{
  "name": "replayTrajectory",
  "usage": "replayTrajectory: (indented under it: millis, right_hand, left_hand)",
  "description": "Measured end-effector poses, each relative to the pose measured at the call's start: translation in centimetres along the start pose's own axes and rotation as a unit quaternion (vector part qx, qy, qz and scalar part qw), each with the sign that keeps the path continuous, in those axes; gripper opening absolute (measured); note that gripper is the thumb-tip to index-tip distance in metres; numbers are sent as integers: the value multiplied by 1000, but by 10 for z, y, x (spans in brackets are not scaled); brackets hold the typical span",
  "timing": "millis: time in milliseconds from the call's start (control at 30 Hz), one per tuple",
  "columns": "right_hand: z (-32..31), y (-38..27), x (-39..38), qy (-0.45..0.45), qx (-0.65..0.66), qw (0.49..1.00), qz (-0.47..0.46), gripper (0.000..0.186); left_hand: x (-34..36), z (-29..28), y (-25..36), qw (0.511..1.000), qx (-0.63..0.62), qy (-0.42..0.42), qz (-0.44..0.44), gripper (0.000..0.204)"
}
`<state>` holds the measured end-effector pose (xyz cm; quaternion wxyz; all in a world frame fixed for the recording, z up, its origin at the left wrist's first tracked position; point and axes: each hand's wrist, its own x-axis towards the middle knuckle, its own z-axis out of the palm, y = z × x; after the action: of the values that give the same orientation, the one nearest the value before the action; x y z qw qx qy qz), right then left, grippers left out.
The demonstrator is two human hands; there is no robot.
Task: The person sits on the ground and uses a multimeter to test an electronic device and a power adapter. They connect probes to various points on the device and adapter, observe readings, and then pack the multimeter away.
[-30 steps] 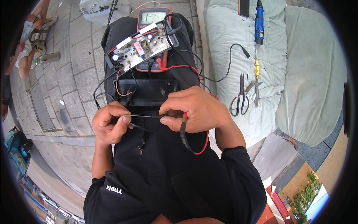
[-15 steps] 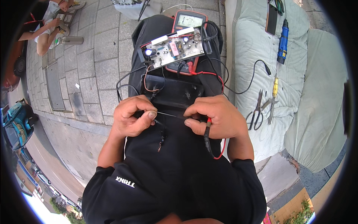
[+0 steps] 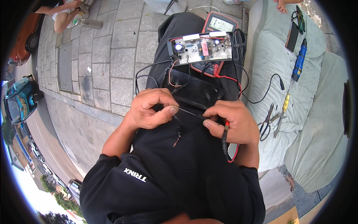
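A thin grey wire or rod [image 3: 189, 111] is stretched between my two hands. My left hand [image 3: 153, 109] pinches one end between thumb and forefinger. My right hand [image 3: 235, 122] is closed at the other end, where its fingertips hide the detail. A red-and-black test probe [image 3: 225, 131] is also tucked in my right hand, with its red lead looping below. A black cable with a frayed copper end [image 3: 177, 139] hangs beneath my left hand. Beyond them, an open circuit board [image 3: 204, 51] lies on my lap over a red-and-grey multimeter [image 3: 220, 24], beside a black casing [image 3: 192, 87].
On the pale green cushion [image 3: 276, 149] at right lie scissors [image 3: 266, 125], a yellow-handled screwdriver [image 3: 286, 102], a blue tool with a cord [image 3: 299, 61] and a dark phone [image 3: 292, 36]. Another person's hand [image 3: 281, 6] rests at its far edge. A metal bottle [image 3: 89, 23] stands on the paving.
The view has turned, so my lap, hands and the board sit further right. Both hands keep the same hold. A person's hand has appeared at the cushion's far edge.
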<state>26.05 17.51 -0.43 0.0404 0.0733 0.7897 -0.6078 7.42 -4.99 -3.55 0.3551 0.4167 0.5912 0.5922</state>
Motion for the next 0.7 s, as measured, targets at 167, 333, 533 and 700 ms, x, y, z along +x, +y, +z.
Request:
replayTrajectory:
  millis: [167,333,533,700]
  right_hand:
    - [-1,-3,2,-2,0,1000,0,16]
    - [1,-3,2,0,-4,1000,-2,14]
    - [-1,-6,4,-8,-6,1000,6,15]
    - [-1,-4,3,-8,-8,1000,0,16]
  left_hand:
    - [-1,-1,-1,1000,0,1,-4,5]
    - [-2,-2,-2,1000,0,4,-2,5]
    - [-3,-2,-3,1000,-2,11,-8,5]
    - [-4,-3,-5,1000,-4,7,-2,5]
